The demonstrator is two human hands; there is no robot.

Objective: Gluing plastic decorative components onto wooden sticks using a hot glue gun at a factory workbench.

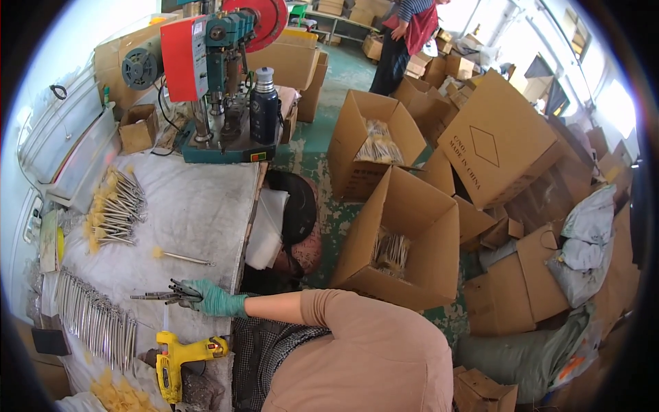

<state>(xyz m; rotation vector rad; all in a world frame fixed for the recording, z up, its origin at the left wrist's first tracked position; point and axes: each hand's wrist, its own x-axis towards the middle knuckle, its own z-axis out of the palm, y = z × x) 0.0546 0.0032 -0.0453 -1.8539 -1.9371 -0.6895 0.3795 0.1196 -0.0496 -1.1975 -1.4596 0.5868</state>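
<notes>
My right hand [209,299], in a green glove, reaches over the white-covered table [199,206]. Its fingers close round a bundle of thin dark grey rods [180,294] that point to the left. My left hand is outside the picture. Just below the bundle a yellow glue gun [168,371] stands with its handle lying to the right. Silver metal rods [96,323] lie side by side in a long row at the left. A single rod with a yellow tuft [185,257] lies above my hand. Farther off is a pile of similar tufted rods [118,209].
A drill-press-like machine [226,82] and a dark flask [264,110] stand at the far end. Yellow tufts [120,393] lie near the lower left. Open cartons [419,233] holding rods stand right of a black stool [292,206]. Another person [405,34] stands in the background.
</notes>
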